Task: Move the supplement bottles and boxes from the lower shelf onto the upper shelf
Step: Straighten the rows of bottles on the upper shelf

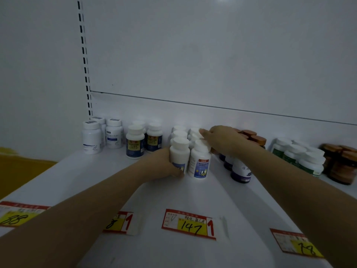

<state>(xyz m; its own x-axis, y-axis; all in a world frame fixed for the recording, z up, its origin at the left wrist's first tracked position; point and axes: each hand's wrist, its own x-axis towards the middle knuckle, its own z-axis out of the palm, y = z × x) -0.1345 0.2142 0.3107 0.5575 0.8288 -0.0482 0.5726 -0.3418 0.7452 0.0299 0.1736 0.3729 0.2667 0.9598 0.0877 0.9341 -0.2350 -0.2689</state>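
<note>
Fingers of the left hand [163,165] curl round a white plastic supplement bottle with a blue label [179,152], upright at centre frame on the white metal shelf [173,194] and touching a matching bottle [200,161]. The right hand [220,141] lies over the white caps [194,131] behind; whether it grips one cannot be told. Red-and-yellow price tags [188,224] line the lower edge.
</note>
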